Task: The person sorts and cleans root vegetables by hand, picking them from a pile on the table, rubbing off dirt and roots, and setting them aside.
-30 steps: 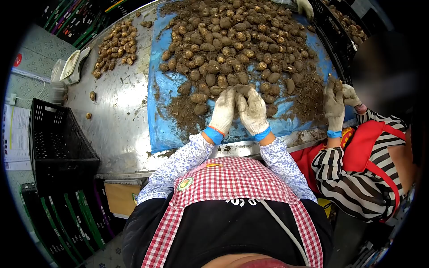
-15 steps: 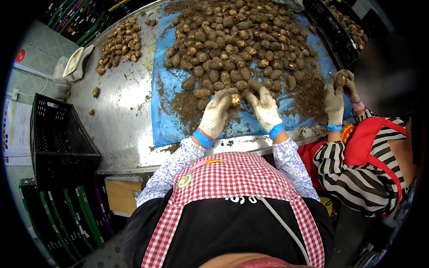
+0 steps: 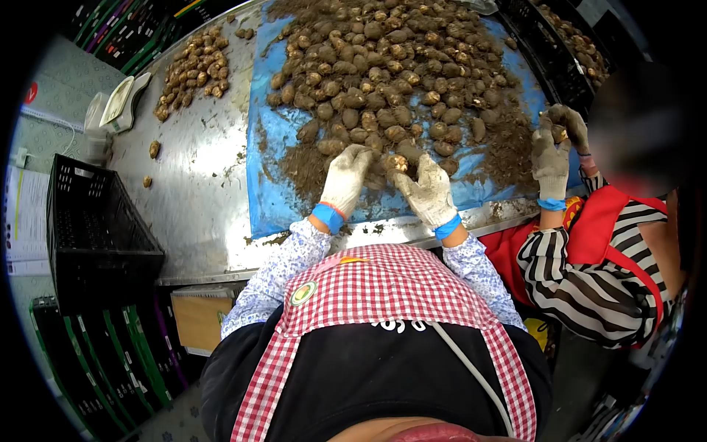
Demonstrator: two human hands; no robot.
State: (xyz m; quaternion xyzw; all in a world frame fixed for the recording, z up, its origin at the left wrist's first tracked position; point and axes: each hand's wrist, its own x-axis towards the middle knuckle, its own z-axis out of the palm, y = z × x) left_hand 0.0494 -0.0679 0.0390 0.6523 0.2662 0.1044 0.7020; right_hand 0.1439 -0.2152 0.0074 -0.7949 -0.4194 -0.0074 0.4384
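Ideally, judging by the head view, the brown, rounded, pale-ended tuber [image 3: 398, 163] wants a light, steady hold, low over the crinkled blue plastic sheet [image 3: 277, 210] beneath the fingers. The right hand [image 3: 430, 193], gloved in soiled white knit, angles inward, fingers clamped on it; just left of those, the left hand [image 3: 346, 179], likewise gloved, curls, whether gripping anything I cannot tell.

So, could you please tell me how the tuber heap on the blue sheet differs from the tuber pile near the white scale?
The tuber heap is far larger than the tuber pile. The heap looks darker and dirtier; the pile is lighter brown. Loose soil surrounds the heap, while the pile sits on bare metal tabletop. Both contain small, rounded tubers.
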